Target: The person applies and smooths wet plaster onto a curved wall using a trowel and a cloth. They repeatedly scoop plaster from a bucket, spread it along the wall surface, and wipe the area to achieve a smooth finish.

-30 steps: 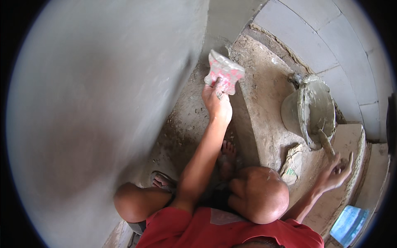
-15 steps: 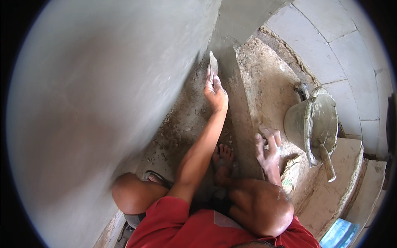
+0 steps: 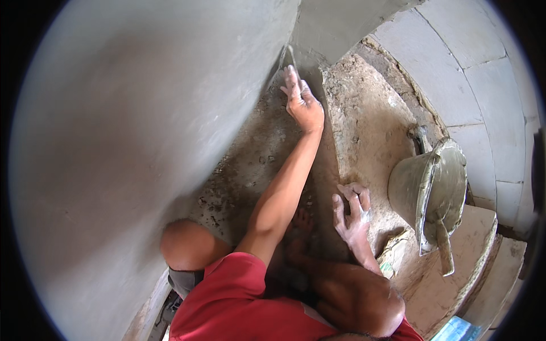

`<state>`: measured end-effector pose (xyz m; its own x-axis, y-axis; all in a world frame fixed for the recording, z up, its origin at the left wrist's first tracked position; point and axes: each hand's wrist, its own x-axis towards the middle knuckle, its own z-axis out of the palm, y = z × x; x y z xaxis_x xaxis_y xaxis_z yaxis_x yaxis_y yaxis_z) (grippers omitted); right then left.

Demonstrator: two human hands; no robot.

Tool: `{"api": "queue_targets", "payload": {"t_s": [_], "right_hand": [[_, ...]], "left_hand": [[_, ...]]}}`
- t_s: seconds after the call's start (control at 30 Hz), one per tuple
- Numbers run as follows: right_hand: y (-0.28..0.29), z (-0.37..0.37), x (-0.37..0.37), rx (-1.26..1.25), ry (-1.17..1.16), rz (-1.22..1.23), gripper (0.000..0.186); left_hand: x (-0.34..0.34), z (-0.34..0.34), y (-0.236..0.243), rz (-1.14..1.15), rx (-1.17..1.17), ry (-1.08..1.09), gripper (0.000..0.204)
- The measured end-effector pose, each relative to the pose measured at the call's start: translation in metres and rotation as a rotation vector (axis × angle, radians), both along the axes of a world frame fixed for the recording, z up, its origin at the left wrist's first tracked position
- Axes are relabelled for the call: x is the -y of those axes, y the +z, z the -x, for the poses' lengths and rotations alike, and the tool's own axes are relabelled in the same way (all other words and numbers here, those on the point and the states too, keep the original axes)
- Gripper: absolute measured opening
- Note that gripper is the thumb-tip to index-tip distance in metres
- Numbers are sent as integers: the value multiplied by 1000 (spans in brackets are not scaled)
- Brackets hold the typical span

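Beyond the left grip [image 3: 303,103] juts a scraper [image 3: 292,55].

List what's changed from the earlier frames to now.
Left hand moved the flat scraper forward into the wall corner; it's now edge-on, where its pink-and-grey face showed a second ago. Right hand came left, away from the tool handle, and hangs empty left of the bucket. Unchanged: left grip on the scraper, handle sticking out of the bucket.
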<state>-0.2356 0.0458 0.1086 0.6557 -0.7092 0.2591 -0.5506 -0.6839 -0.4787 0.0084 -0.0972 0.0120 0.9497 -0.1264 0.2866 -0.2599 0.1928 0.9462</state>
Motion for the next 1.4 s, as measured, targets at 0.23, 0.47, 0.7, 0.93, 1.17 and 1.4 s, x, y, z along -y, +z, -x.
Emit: {"api": "queue_targets", "payload": {"t_s": [0.23, 0.47, 0.7, 0.93, 1.17, 1.4], "right_hand": [[6, -5, 4, 26, 21, -19, 25], [3, -1, 5, 25, 22, -60, 28], [4, -3, 5, 56, 21, -98, 28], [4, -2, 6, 71, 22, -103, 28], [1, -1, 7, 96, 15, -121, 28], [0, -1, 6, 119, -9, -145, 27]], "left_hand": [[2, -5, -13, 263, -125, -384, 63], [-8, -6, -21, 264, -115, -531, 67], [-15, -6, -28, 405, -207, -654, 64], [-27, -7, -34, 476, -289, -824, 66], [-45, -10, -38, 402, -303, -971, 69], [-83, -3, -40, 273, -334, -1063, 66]]}}
